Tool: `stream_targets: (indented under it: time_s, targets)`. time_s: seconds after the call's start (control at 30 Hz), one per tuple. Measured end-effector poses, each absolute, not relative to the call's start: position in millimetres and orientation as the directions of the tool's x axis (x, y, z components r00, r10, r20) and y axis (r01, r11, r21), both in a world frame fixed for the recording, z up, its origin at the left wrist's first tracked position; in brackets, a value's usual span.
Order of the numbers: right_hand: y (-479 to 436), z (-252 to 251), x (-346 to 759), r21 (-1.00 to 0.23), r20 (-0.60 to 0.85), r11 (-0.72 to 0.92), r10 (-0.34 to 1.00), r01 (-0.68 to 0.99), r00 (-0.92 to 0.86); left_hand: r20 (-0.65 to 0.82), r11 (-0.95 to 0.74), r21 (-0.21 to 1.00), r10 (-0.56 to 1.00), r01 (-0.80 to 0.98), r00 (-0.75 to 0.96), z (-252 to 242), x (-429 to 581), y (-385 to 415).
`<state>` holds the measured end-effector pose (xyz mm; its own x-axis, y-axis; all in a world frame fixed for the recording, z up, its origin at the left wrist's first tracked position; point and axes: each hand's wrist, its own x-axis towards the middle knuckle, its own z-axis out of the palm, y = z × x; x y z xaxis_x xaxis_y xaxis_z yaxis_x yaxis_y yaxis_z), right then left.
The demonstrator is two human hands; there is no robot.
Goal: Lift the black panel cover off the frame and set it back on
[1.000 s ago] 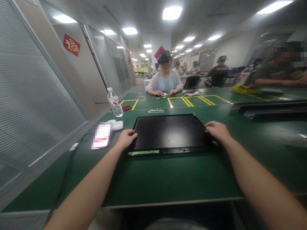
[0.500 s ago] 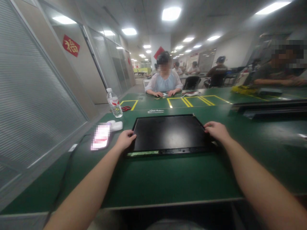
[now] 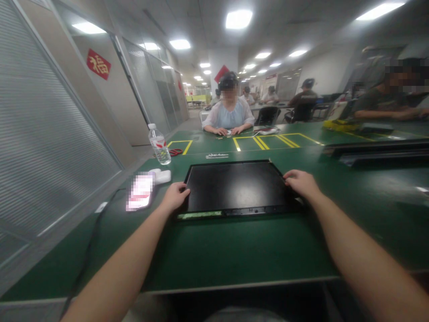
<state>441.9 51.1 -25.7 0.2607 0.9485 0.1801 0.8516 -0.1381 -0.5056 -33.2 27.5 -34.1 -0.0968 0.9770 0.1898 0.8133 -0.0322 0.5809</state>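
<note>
Head view: a black panel is grasped at its left edge by the left hand and at its right edge by the right hand; the fingers underneath are hidden. It is laid face up on the green worktop, set back from the near edge. Toward the worktop's left edge, a lit phone is placed, touched or overlapped by a white case. Beyond, a water bottle is stood beside red scissors. The far edge is occupied by a co-worker.
</note>
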Motion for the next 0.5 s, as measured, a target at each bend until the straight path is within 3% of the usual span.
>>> stream_targets:
  time_s: [0.5]
  targets:
    - [51.9, -26.9, 442.7, -0.559, 0.158, -0.162, 0.942, 0.813, 0.297, 0.219, -0.051, 0.512, 0.973, 0.857, -0.073, -36.0, -31.3, 29.6]
